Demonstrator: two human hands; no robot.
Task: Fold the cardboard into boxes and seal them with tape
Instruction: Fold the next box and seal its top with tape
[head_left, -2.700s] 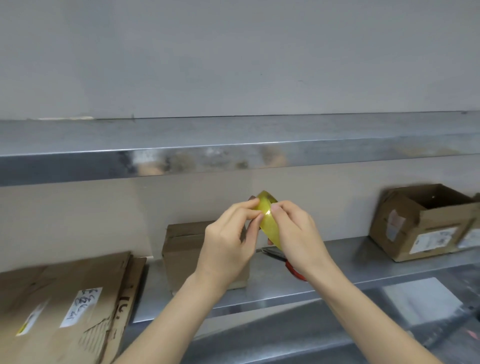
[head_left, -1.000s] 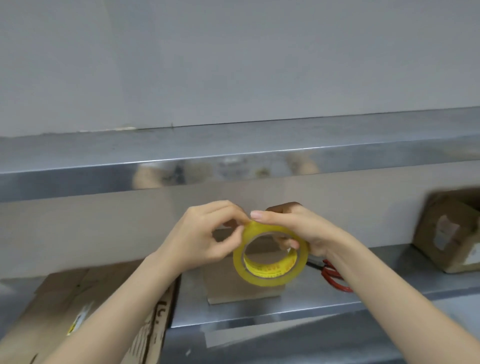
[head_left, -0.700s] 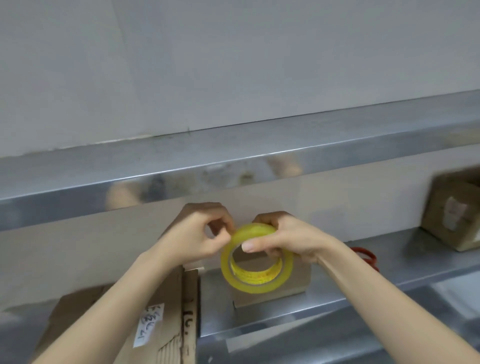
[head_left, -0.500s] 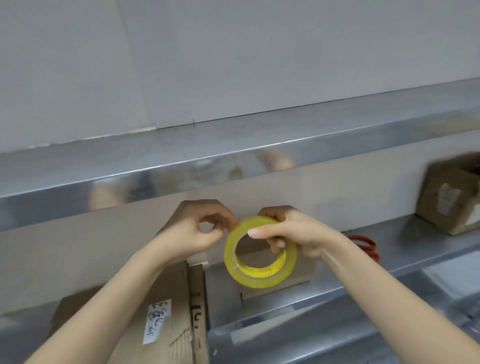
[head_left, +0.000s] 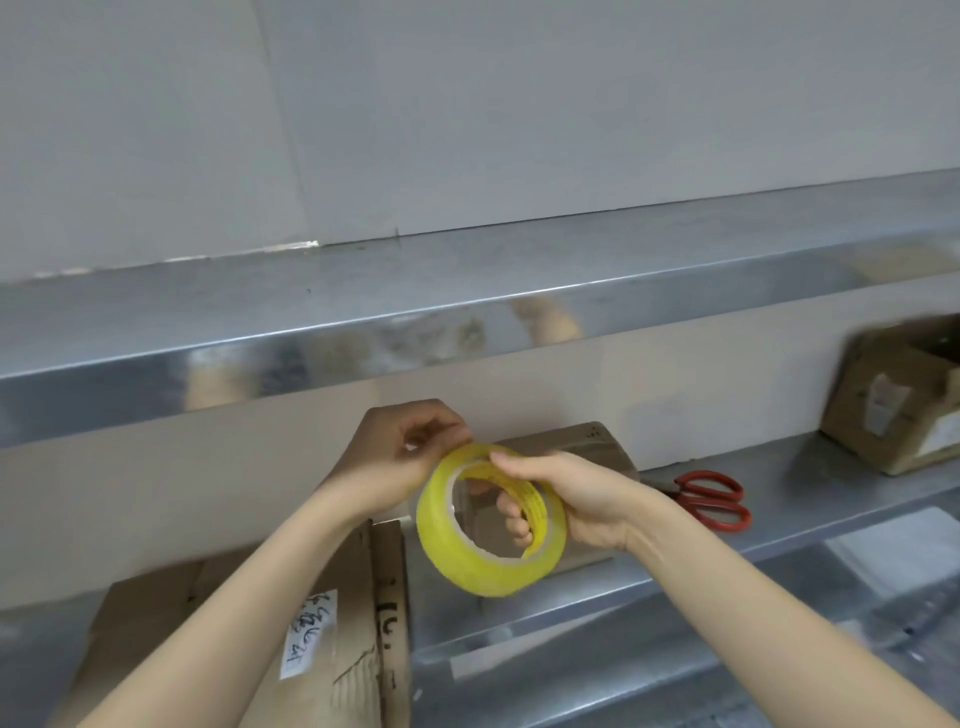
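While the right hand (head_left: 582, 499) grips the tape roll (head_left: 483, 579), fingers (head_left: 514, 519) through its core, the left hand (head_left: 400, 457) pinches its top rim, probably seeking the loose end. The roll is held above the surface (head_left: 810, 467); no strip is drawn, so sealing seems unstarted. Flattened cardboard (head_left: 358, 613) lies unfolded at lower left; one small box (head_left: 597, 452) stands behind.

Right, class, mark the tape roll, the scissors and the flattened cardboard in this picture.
tape roll (head_left: 483, 571), head view, lower outer yellow band.
scissors (head_left: 698, 499), head view, where the red handle loops meet.
flattened cardboard (head_left: 358, 613), head view, bare brown face right of the label.
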